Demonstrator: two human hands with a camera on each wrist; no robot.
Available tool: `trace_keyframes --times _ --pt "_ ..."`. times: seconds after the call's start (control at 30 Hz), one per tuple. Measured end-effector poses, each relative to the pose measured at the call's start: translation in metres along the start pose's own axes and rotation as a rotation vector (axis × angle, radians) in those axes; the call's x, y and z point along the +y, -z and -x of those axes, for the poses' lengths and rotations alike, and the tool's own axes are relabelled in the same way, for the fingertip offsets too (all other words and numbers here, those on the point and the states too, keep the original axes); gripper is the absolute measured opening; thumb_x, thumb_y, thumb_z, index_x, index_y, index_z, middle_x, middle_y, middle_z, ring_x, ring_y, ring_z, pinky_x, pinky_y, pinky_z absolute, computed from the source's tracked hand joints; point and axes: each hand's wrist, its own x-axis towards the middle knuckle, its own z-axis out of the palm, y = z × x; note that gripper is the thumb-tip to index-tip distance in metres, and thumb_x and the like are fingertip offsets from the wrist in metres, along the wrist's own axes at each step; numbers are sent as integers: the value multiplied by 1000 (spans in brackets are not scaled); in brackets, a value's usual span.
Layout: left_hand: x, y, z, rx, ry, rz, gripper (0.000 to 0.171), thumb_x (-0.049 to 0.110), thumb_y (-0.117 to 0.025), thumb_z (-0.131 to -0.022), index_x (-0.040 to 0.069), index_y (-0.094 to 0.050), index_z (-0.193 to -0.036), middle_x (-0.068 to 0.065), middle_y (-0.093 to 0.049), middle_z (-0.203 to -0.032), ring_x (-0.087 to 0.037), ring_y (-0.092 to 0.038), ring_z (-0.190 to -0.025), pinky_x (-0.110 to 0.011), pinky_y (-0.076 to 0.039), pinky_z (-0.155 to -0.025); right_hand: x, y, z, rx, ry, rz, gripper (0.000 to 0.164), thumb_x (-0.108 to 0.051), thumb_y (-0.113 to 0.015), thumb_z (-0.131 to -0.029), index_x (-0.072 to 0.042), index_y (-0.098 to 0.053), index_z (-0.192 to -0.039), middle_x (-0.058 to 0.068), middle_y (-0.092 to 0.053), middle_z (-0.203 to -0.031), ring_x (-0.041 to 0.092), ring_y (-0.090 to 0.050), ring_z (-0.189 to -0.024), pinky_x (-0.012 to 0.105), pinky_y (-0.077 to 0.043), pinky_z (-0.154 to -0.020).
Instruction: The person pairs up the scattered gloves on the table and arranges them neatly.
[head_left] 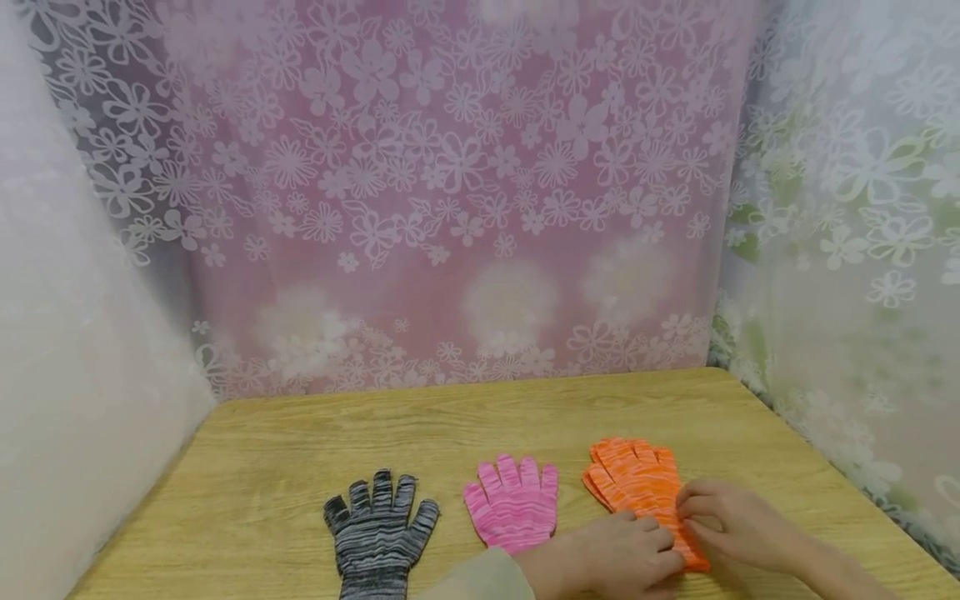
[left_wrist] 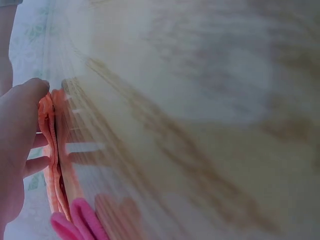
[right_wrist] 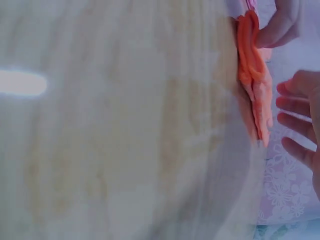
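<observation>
The left hand [head_left: 630,554] lies across the cuffs of stacked orange-and-white knitted gloves [head_left: 637,483], fingers resting on the fabric. The right hand [head_left: 735,521] seems to meet their side from the head, yet the right wrist view shows its loosely extended fingers apart from them. The left wrist view reveals the stack's layers edge-on against the wooden counter [head_left: 300,433]. Beyond lies a pink knitted glove [head_left: 517,508]; only the head view includes the black-and-grey striped knitted glove [head_left: 378,533].

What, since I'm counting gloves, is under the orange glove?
An orange layer, likely its mate, peeks out left; its remainder and the table directly beneath are covered.
</observation>
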Motion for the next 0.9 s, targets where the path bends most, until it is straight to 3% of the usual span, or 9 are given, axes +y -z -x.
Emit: trace_keyframes --times 0.2,0.37,0.43,0.77,0.9 --pt "0 -2 1 -8 -8 37 29 49 -42 -95 32 -53 -116 17 -48 -105 3 -43 -96 -15 -37 -82 12 10 -16 3 -233 125 25 3 -75 -68 -17 -66 -80 -7 -60 -81 9 -57 -69 21 -45 -54" --pt "-2 -2 -1 -20 -11 58 29 48 -43 -94 32 -52 -117 17 -47 -104 3 -43 -94 -15 -38 -82 22 21 -36 -130 -451 125 15 1 -69 -76 -10 -68 -85 -3 -61 -85 19 -60 -75 28 -48 -60" --pt "-2 -1 -1 -17 -16 47 30 48 -44 -94 32 -52 -118 17 -48 -104 2 -43 -94 -15 -38 -82 26 21 -41 -182 -499 120 13 -1 -68 -78 -9 -68 -88 -2 -62 -87 22 -61 -77 31 -49 -63" --pt "-3 2 2 -62 -37 31 36 47 -38 -96 30 -48 -126 16 -46 -112 2 -42 -101 -16 -36 -88 54 -4 -47 -267 -477 152 9 -7 -67 -80 -11 -69 -88 -2 -59 -84 19 -59 -74 34 -49 -63" --pt "-1 1 4 -61 -58 -56 41 49 -34 -97 29 -45 -131 16 -46 -118 2 -41 -107 -15 -35 -89 60 -11 -48 -299 -494 129 10 -5 -65 -80 -10 -68 -88 -1 -60 -84 19 -58 -73 35 -48 -63"
